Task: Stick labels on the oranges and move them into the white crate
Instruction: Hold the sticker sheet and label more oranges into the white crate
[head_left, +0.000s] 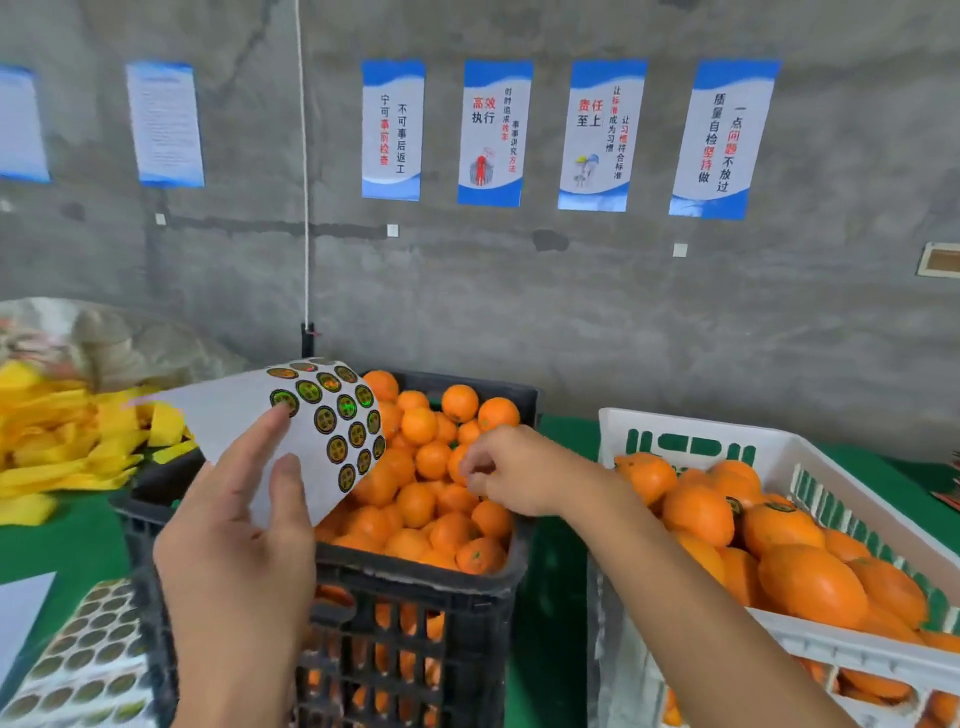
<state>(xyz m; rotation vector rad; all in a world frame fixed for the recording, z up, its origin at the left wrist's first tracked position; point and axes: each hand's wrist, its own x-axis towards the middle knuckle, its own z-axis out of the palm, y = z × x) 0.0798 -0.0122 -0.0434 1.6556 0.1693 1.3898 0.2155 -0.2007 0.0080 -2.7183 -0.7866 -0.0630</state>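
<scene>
A: Item one, left hand (234, 525)?
B: Holds the label sheet (291, 415) above the black crate (415, 597), thumb and fingers pressed on the backing. Sheet thin, floppy, curls at its far edge; support it flat.

A: Right hand (506, 470)?
B: Fingers curled over the oranges (431, 483) in the black crate. Whether it pinches a label or a fruit, cannot tell.

A: The fruit?
B: Round, firm, likely smooth-skinned; cup one from above, whole hand. Labelled oranges (779, 525) lie in the white crate (691, 431), right.

A: Outlying stock?
B: Spare label sheets (88, 660) near left on the green bench (550, 597); yellow packing (67, 441) far left.
</scene>
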